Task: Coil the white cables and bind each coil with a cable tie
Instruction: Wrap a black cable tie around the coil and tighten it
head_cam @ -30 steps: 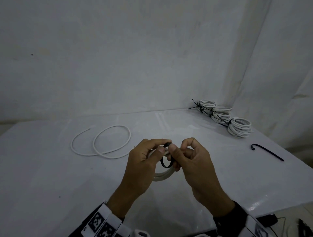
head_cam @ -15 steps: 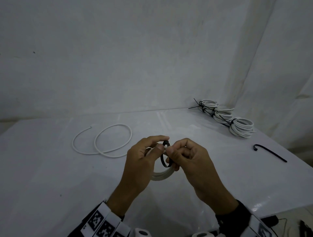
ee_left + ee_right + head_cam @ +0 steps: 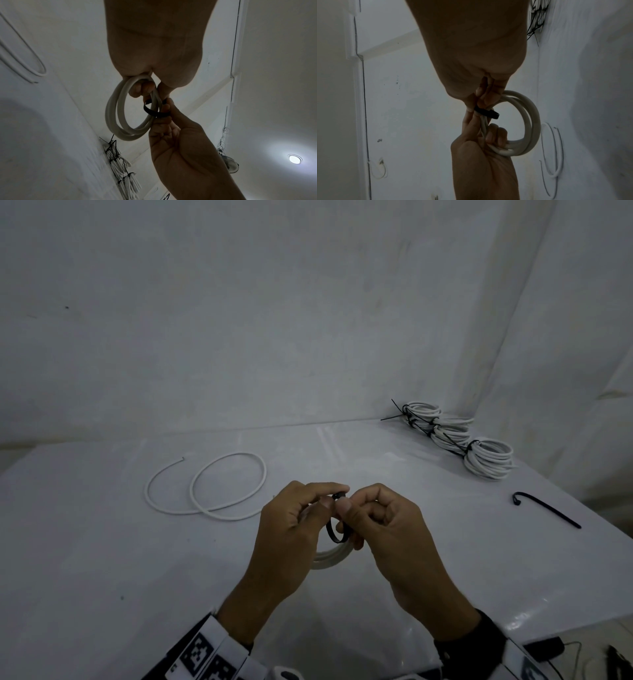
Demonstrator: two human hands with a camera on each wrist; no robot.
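Observation:
A small white cable coil (image 3: 329, 559) hangs between my hands above the table (image 3: 102, 542). My left hand (image 3: 334, 495) grips its top, fingers curled through the coil (image 3: 113, 115). A black cable tie (image 3: 334, 537) is looped loosely around the strands (image 3: 154, 113). My right hand (image 3: 352, 501) pinches the tie near its head, thumb tip against my left thumb. In the right wrist view the tie (image 3: 486, 113) crosses the strands of the coil (image 3: 532, 121) between both hands. The tie's head is mostly hidden by my fingertips.
A loose white cable (image 3: 205, 484) lies in two wide loops on the table at the left. Three bound coils (image 3: 486, 460) sit in a row at the back right corner. A spare black tie (image 3: 544, 508) lies near the right edge.
My hands stay in nearly the same spot. The thumbs and forefingers have drawn closer together at the tie's head, and the tie loop looks about the same size.

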